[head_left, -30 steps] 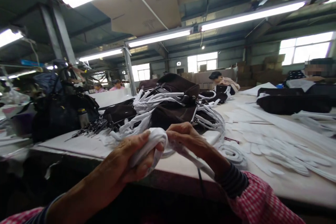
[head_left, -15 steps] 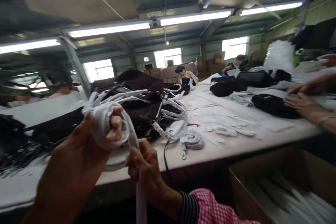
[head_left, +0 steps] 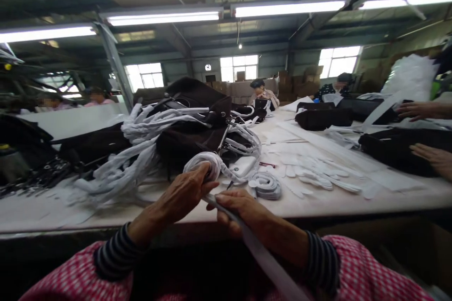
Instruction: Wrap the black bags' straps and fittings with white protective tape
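Wrapped around a coil of white strap [head_left: 202, 159], my left hand [head_left: 181, 194] holds it above the table's front edge. My right hand [head_left: 245, 204] pinches the flat strap tail [head_left: 263, 258] close to the coil. From there the tail runs down toward the bottom of the view. Just beyond my hands, a second wound white coil [head_left: 266, 185] lies on the table beside a white pouch-like item [head_left: 243, 165]. The fingers of my left hand partly cover the coil it holds.
Black bags [head_left: 197, 101] and a heap of white straps [head_left: 120, 169] lie at left and centre. White strips [head_left: 318, 171] spread over the table [head_left: 370, 202]. At right, a co-worker's hands [head_left: 432, 156] are by a black bag [head_left: 391, 146].
Both hands with the coil have moved away from the camera and rightward, lower over the table. The camera view has shifted. The co-worker's hands have separated, one lifted near a white strip.
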### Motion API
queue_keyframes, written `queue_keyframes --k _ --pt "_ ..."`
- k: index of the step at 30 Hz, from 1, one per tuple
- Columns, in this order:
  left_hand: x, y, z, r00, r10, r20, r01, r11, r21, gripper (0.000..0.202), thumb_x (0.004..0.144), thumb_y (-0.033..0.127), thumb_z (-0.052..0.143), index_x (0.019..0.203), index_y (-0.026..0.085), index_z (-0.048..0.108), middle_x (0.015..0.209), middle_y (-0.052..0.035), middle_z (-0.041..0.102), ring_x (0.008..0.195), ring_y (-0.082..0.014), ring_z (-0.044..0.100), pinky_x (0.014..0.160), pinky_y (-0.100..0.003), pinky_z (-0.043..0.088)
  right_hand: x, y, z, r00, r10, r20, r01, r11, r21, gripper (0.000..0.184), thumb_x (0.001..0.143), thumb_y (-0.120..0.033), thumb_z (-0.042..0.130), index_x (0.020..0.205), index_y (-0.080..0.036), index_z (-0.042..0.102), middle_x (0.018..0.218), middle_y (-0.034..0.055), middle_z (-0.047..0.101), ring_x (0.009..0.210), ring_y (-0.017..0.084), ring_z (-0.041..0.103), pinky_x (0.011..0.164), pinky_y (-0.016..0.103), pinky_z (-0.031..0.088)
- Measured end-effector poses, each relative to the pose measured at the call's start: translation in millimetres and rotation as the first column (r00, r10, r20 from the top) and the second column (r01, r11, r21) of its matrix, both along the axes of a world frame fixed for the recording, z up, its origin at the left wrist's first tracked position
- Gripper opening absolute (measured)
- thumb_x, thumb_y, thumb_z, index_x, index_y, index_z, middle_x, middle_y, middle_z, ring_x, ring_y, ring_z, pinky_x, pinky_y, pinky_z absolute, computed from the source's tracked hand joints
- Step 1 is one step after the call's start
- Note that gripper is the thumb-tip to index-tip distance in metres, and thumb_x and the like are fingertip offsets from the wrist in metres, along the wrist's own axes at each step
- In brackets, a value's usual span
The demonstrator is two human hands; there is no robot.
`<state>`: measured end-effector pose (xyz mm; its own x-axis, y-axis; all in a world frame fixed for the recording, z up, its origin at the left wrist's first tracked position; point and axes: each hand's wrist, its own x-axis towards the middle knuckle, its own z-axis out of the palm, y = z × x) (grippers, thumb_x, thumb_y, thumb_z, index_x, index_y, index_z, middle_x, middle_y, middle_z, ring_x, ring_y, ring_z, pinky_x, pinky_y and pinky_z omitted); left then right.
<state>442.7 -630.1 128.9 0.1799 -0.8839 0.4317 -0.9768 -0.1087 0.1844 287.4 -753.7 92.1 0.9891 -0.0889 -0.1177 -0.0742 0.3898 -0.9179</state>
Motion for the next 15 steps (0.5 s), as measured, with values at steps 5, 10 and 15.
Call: queue_keyframes --k 5,10,15 --pt "1.4 11.1 -22.5 0.956 -0.284 0.077 0.272 0.953 0.132 0.024 0.104 0.039 0.047 0.12 0.024 0.058 0.119 -0.0079 0.066 0.106 -0.0247 0.063 0.09 -0.034 0.048 -26.4 -29.6 18.7 0.998 -0.013 -0.066 0.001 0.986 -0.169 0.035 0.067 -0.024 0.084 0.097 -0.014 0.069 0.065 -0.0036 0.062 0.052 0.007 0.051 0.049 0.018 0.035" --pt "-6.1 6.1 -29.4 0.97 -0.219 -0.102 0.234 0.956 0.176 0.037 0.095 0.051 0.063 0.114 0.02 0.061 0.103 -0.006 0.068 0.087 -0.0236 0.063 0.077 -0.033 0.048 -33.3 -51.7 16.5 1.0 -0.027 -0.01 0.02 0.9 -0.435 0.039 0.067 -0.02 0.082 0.102 -0.017 0.065 0.069 -0.0051 0.062 0.057 0.009 0.051 0.05 0.019 0.034" --pt "-7.5 6.2 -29.7 0.967 -0.198 -0.16 0.232 0.944 0.234 0.033 0.096 0.053 0.061 0.096 0.021 0.062 0.092 -0.0025 0.066 0.077 -0.0202 0.059 0.068 -0.031 0.04 -35.7 -75.6 6.5 0.993 -0.025 0.115 0.102 0.671 -0.735 0.02 0.079 -0.031 0.079 0.089 -0.016 0.071 0.076 0.0002 0.065 0.067 0.015 0.058 0.057 0.024 0.042"
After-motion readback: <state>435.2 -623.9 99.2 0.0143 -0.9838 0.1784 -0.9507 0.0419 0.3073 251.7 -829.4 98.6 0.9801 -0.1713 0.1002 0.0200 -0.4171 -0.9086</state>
